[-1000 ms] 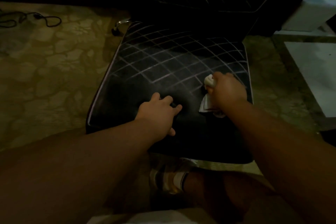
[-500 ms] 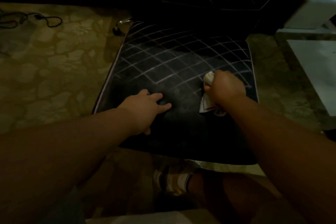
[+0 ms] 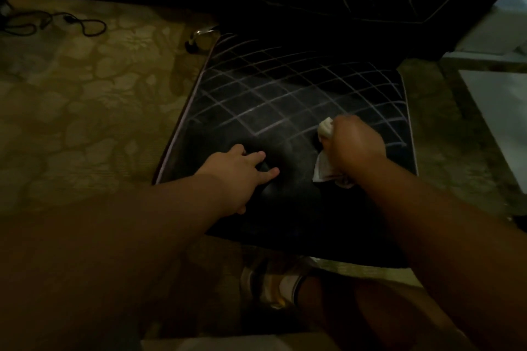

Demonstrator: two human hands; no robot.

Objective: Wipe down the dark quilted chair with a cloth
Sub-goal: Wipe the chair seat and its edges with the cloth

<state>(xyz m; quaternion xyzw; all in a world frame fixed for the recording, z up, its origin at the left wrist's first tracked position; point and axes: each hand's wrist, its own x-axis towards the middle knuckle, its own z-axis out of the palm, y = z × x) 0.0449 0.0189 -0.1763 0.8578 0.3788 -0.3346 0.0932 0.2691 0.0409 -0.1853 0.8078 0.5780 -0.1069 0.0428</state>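
Little moved since a second ago: right hand (image 3: 353,148) with cloth (image 3: 323,171) in much the same spot on right side of seat, left hand (image 3: 236,171) shifted slightly toward seat's front-left; view itself drifted too.

Dark quilted chair (image 3: 273,100) centre frame, seat facing up, backrest rising behind at top. Pale stitch lines clear on far half of seat; near half dark and plain.

Cloth white, bunched; one end poking out above the fist, rest trailing below onto the leather. Right hand's fingers curled tight round it, knuckles up, pressing it on the seat — likely mid-stroke, wiping right portion. Left hand flat, fingers spread and straight, resting on the seat just left of the cloth hand, holding nothing; probably bracing the body or steadying the chair against the push.

No containers in view, so nothing to report inside any.

Outward: patterned carpet (image 3: 85,111) around chair, black cable (image 3: 57,23) lying far left, pale furniture edge (image 3: 502,37) at right, sandalled foot (image 3: 273,285) under seat's front edge.
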